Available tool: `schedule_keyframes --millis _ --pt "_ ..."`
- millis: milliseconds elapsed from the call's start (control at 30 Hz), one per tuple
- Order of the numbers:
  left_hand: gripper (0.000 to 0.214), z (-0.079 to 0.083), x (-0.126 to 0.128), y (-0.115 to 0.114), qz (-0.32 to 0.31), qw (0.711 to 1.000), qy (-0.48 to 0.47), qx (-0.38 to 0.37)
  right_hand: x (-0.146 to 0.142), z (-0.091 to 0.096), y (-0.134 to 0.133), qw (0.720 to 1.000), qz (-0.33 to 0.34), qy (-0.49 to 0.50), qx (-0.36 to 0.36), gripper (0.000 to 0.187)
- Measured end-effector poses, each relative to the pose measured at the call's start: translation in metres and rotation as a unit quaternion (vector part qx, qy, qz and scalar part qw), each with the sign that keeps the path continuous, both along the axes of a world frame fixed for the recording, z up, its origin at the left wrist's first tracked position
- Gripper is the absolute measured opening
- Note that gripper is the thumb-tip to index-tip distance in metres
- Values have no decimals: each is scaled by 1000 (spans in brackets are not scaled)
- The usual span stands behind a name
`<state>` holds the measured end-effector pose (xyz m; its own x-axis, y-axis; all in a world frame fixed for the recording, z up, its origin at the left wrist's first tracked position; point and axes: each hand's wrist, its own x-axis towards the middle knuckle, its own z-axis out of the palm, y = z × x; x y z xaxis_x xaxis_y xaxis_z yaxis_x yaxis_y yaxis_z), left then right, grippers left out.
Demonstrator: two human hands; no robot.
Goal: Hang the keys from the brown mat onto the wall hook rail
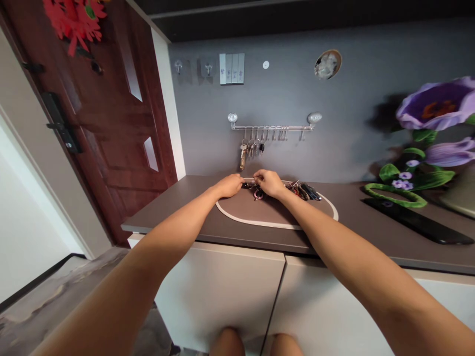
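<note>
**A:** Surfaces first. What lay under the hands?

**B:** An oval brown mat [256, 223] with a raised cream edge, set on a smooth grey-brown countertop [174, 207].

**A:** Items on the mat?

**B:** A tangle of key rings [259, 194] sat near its far edge, one with a pink loop. To the right lay slim dark items [309, 192], too small to identify.

**A:** Arm pose?

**B:** Both bare forearms reached forward from the near side and converged. The left hand [229, 186] and right hand [269, 183] were palm down, just beside each other, above the key rings.

**A:** Finger opening?

**B:** Narrow on both. The left fingers [239, 180] curled rightward and the right fingers [258, 175] curled leftward, closing around a small dark piece [248, 185] among the rings. I could not tell whether either hand actually gripped it.

**A:** Surroundings?

**B:** Keys [243, 154] hung from a metal hook rail [272, 127] on the far grey wall. Cream cabinet doors [218, 291] stood below the counter's near edge.
</note>
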<state>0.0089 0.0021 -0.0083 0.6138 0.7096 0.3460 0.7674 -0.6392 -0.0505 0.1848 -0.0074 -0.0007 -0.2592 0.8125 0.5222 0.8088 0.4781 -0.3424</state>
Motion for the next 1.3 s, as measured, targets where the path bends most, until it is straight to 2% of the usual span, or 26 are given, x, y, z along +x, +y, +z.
schedule_keyframes --millis 300,500,700,867,1033,1300 --pt "25 1 4 3 -5 987 -162 -24 -3 2 -5 999 46 8 16 18" --pt "23 5 6 -1 -38 966 -247 -60 -5 3 -2 995 84 37 45 15" --pt "23 4 7 -3 -49 942 -318 -97 -5 4 -5 993 91 38 70 14" --pt "22 5 7 -4 -69 935 -331 -110 -3 5 -5 991 81 30 100 13" --pt "21 7 6 -6 -63 944 -315 -69 -2 7 -4 990 67 60 112 15" --pt "22 3 8 -6 -57 958 -280 10 -2 4 1 981 59 172 63 19"
